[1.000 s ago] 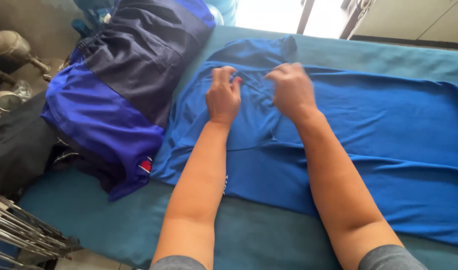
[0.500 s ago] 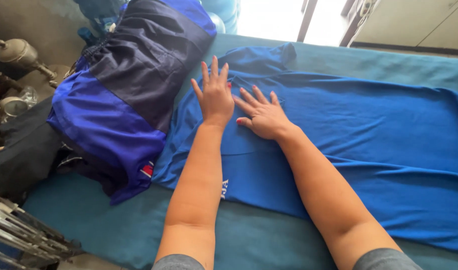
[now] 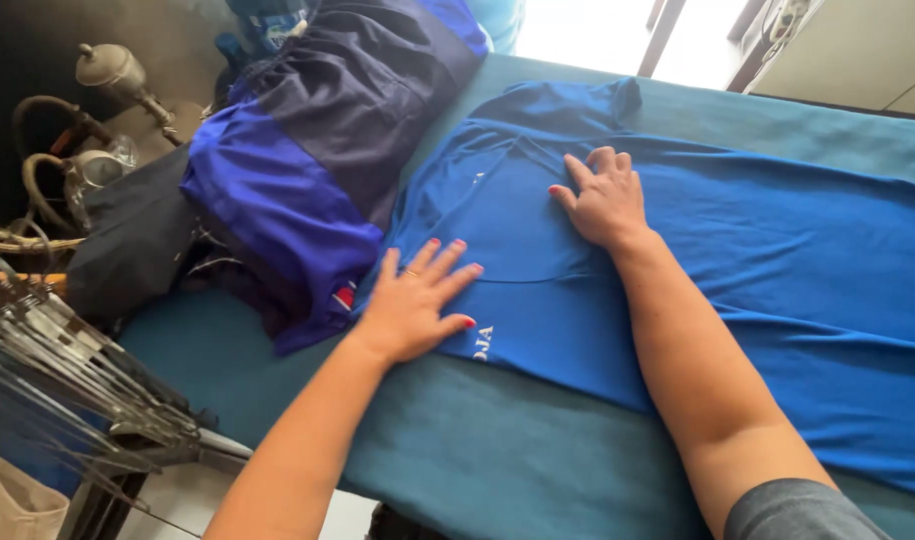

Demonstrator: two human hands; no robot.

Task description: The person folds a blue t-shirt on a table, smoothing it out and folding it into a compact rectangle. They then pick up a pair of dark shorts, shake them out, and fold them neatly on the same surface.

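Note:
A bright blue shirt (image 3: 758, 270) lies spread flat on a teal-covered table (image 3: 498, 460). My left hand (image 3: 413, 305) rests flat with fingers apart on the shirt's near left edge, beside white lettering on the cloth. Farther up the shirt, near its collar, my right hand (image 3: 603, 200) presses flat on the fabric with fingers slightly curled. Neither hand holds anything.
A pile of dark navy and blue garments (image 3: 318, 160) lies at the table's left end, touching the shirt. Metal pots with spouts (image 3: 108, 80) stand beyond it at the left. A wire rack (image 3: 68, 370) juts in at the lower left. A bright window is at the top.
My left hand has slid down from near the collar to the shirt's near left edge. My right hand has moved slightly right. The view has shifted to the right.

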